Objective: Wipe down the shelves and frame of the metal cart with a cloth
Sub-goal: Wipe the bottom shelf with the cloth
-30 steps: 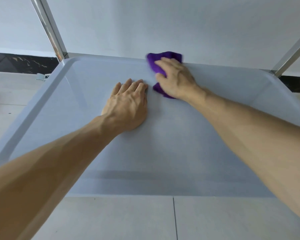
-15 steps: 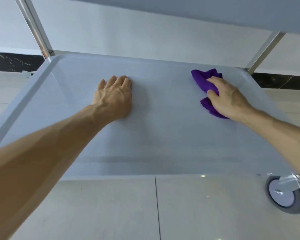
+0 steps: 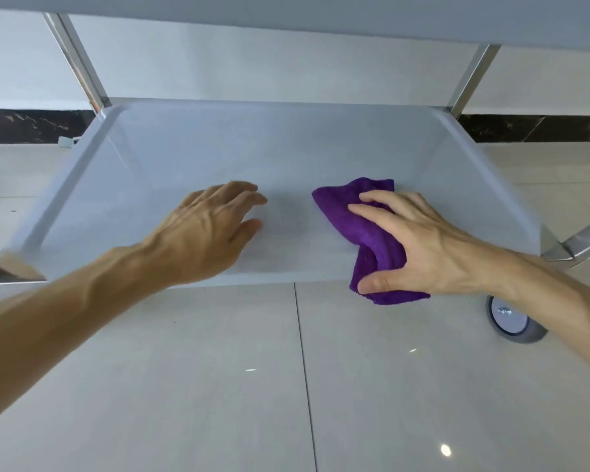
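The cart's lower shelf [image 3: 286,148] is a pale grey tray with a raised rim, low over the floor. A crumpled purple cloth [image 3: 365,233] lies at the shelf's near right part and hangs over the front edge. My right hand [image 3: 419,243] grips the cloth, fingers over its top and thumb under its lower fold. My left hand [image 3: 205,229] is over the near middle of the shelf with fingers loosely bent and slightly blurred, holding nothing; whether it touches the surface is unclear.
Shiny metal posts rise at the back left [image 3: 79,63] and back right [image 3: 470,80] corners. The underside of an upper shelf [image 3: 321,15] spans the top. A grey caster wheel [image 3: 511,321] sits at the front right. Glossy floor tiles [image 3: 286,386] lie in front.
My right hand has dragged the cloth from the back right of the shelf to its front edge. My left hand has lifted off its flat press and pulled back toward me.
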Action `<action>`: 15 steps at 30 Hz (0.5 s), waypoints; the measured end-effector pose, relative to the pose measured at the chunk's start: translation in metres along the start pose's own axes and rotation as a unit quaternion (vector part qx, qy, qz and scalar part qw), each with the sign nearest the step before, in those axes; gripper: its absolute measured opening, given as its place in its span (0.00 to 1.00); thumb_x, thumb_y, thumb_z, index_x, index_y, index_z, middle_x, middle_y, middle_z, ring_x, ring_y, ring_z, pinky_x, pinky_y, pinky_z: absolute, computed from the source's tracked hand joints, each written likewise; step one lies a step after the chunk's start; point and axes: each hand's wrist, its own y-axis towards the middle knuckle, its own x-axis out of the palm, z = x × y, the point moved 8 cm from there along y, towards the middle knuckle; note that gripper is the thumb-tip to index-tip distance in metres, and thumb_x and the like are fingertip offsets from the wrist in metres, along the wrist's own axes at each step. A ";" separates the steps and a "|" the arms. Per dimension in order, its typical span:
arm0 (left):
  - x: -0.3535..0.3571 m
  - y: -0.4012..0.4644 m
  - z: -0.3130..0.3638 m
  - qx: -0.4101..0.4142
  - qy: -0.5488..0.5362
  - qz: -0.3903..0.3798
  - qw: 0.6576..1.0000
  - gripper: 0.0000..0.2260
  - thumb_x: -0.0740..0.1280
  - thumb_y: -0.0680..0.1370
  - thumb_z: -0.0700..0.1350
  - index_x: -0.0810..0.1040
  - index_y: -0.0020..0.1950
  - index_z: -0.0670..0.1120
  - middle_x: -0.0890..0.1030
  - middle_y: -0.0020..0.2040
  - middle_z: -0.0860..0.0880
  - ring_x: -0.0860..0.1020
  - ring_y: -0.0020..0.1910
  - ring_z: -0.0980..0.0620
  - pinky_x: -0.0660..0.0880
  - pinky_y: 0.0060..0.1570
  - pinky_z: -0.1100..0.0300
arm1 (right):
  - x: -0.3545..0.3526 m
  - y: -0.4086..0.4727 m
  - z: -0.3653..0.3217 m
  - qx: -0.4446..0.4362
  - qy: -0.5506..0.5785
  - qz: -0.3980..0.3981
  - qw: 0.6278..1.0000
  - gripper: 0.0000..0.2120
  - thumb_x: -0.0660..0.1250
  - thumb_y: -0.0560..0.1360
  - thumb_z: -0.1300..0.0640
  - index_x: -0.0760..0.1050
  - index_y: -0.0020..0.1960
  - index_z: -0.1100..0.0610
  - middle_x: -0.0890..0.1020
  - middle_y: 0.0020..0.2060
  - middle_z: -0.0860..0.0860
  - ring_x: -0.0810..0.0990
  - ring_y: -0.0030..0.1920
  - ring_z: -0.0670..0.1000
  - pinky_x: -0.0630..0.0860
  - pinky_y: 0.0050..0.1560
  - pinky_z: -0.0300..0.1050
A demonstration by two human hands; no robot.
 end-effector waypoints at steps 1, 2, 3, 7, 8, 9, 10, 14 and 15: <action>0.003 -0.007 -0.002 -0.001 0.001 0.001 1.000 0.21 0.53 0.83 0.55 0.69 0.72 0.49 0.68 0.74 0.50 0.68 0.71 0.46 0.62 0.70 0.51 | 0.000 0.002 0.002 -0.005 0.006 -0.010 1.000 0.56 0.69 0.59 0.24 0.50 0.79 0.42 0.50 0.77 0.39 0.46 0.77 0.44 0.49 0.76 0.43; 0.007 -0.012 -0.004 -0.002 0.003 0.002 1.000 0.23 0.50 0.82 0.56 0.69 0.73 0.49 0.68 0.74 0.50 0.67 0.72 0.47 0.60 0.71 0.52 | 0.001 0.005 0.002 -0.011 0.012 -0.023 1.000 0.59 0.71 0.57 0.24 0.45 0.79 0.40 0.46 0.77 0.37 0.42 0.77 0.42 0.46 0.76 0.41; 0.011 -0.016 -0.005 -0.002 0.004 0.005 1.000 0.24 0.48 0.81 0.57 0.69 0.73 0.49 0.68 0.74 0.50 0.65 0.73 0.48 0.59 0.71 0.53 | 0.004 0.009 -0.001 -0.018 0.007 -0.042 0.999 0.62 0.72 0.56 0.24 0.41 0.79 0.38 0.42 0.77 0.36 0.37 0.77 0.39 0.42 0.75 0.38; 0.020 -0.022 -0.008 -0.032 -0.001 0.022 0.999 0.24 0.46 0.82 0.56 0.67 0.74 0.51 0.67 0.75 0.53 0.61 0.76 0.50 0.53 0.74 0.53 | 0.021 0.017 -0.018 -0.030 -0.054 -0.033 0.998 0.61 0.79 0.62 0.38 0.42 0.80 0.45 0.41 0.80 0.45 0.35 0.78 0.45 0.41 0.78 0.41; 0.020 -0.022 -0.008 -0.035 0.003 0.028 0.999 0.23 0.46 0.82 0.55 0.67 0.74 0.51 0.68 0.75 0.53 0.61 0.76 0.50 0.53 0.74 0.53 | 0.021 0.016 -0.027 -0.030 -0.058 0.011 0.998 0.57 0.79 0.64 0.42 0.46 0.81 0.49 0.47 0.81 0.49 0.40 0.80 0.49 0.45 0.79 0.45; 0.019 -0.022 -0.007 -0.036 0.008 0.033 0.999 0.23 0.47 0.82 0.54 0.67 0.74 0.51 0.68 0.74 0.53 0.62 0.76 0.50 0.53 0.74 0.53 | 0.021 0.015 -0.038 -0.029 -0.059 0.054 0.996 0.55 0.79 0.65 0.44 0.50 0.81 0.53 0.52 0.80 0.52 0.45 0.80 0.53 0.48 0.79 0.47; 0.018 -0.022 -0.006 -0.037 0.010 0.037 0.999 0.22 0.47 0.82 0.54 0.68 0.73 0.51 0.68 0.74 0.53 0.63 0.75 0.49 0.54 0.74 0.53 | 0.023 0.016 -0.052 -0.031 -0.063 0.087 0.994 0.53 0.79 0.65 0.44 0.52 0.80 0.56 0.56 0.79 0.54 0.49 0.80 0.56 0.49 0.79 0.48; 0.015 -0.024 -0.002 -0.026 0.005 0.046 0.999 0.22 0.48 0.82 0.51 0.68 0.73 0.49 0.70 0.73 0.52 0.65 0.74 0.48 0.58 0.74 0.50 | 0.039 0.034 -0.105 -0.065 -0.119 0.139 0.981 0.50 0.78 0.67 0.46 0.55 0.79 0.58 0.65 0.75 0.56 0.59 0.76 0.60 0.61 0.74 0.55; 0.014 -0.024 -0.002 -0.022 0.003 0.045 0.999 0.22 0.48 0.82 0.51 0.68 0.73 0.49 0.70 0.73 0.53 0.66 0.74 0.49 0.59 0.73 0.50 | 0.040 0.035 -0.110 -0.077 -0.125 0.150 0.978 0.48 0.77 0.67 0.48 0.57 0.79 0.57 0.67 0.74 0.55 0.61 0.76 0.59 0.64 0.73 0.55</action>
